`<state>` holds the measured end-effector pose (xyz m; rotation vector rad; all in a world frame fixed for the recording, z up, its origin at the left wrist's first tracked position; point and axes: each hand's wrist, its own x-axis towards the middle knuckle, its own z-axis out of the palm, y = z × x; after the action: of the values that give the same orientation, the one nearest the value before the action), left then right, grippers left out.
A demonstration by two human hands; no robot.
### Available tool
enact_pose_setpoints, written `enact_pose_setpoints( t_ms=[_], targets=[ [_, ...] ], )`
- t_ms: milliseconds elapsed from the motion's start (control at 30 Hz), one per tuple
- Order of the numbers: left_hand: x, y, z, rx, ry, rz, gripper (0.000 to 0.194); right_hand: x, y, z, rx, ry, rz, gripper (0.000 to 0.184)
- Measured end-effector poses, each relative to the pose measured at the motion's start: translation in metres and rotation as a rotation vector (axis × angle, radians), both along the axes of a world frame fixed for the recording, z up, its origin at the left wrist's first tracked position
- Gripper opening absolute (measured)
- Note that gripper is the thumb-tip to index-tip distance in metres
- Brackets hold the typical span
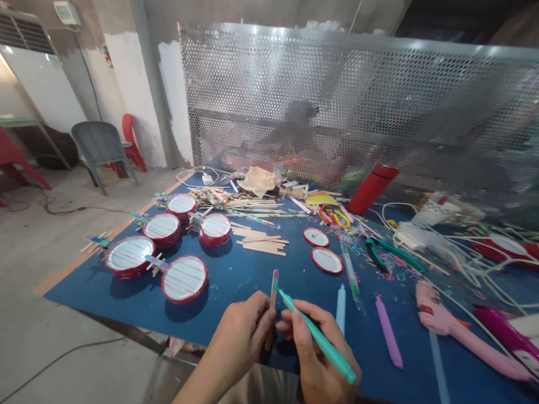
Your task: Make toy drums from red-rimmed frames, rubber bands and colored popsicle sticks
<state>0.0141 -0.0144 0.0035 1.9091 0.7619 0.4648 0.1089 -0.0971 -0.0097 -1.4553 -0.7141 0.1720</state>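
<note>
My left hand (246, 325) pinches a wooden craft stick (273, 292) upright near the table's front edge. The stick's top end is coloured purple, with green below it. In my right hand (322, 348) is a teal marker (322, 336), its tip at the green patch on the stick. A light blue marker (341, 308) lies just beyond my right hand, and a purple marker (388, 331) is farther right. Plain craft sticks (263, 242) lie loosely grouped ahead of my hands.
Several small red-rimmed banjo-like pieces (184, 279) stand at left. Two round lids (327, 260), green-handled pliers (396, 252) and a red bottle (373, 189) lie or stand to the right. A pink glue gun (446, 320) and white cables (480, 264) occupy the right side. A perforated metal panel (252, 84) rises behind.
</note>
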Motion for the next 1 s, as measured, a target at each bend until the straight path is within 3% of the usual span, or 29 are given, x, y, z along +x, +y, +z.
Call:
enact_pose_setpoints(
  t_ms=[533, 733, 1000],
  targets=[
    [-0.0003, 0.0000, 0.0005, 0.002, -0.001, 0.009, 0.026, -0.0008, -0.0007, 0.0007, 0.025, 0.019, 0.012, 0.014],
    [0.0002, -0.0004, 0.0000, 0.018, -0.020, 0.022, 0.024, 0.0002, 0.0003, 0.0004, 0.060, -0.084, 0.029, 0.011],
    [-0.0002, -0.0004, -0.0004, -0.008, -0.021, 0.028, 0.023, 0.0021, -0.0001, -0.0007, 0.009, -0.089, 0.066, 0.016]
  ],
)
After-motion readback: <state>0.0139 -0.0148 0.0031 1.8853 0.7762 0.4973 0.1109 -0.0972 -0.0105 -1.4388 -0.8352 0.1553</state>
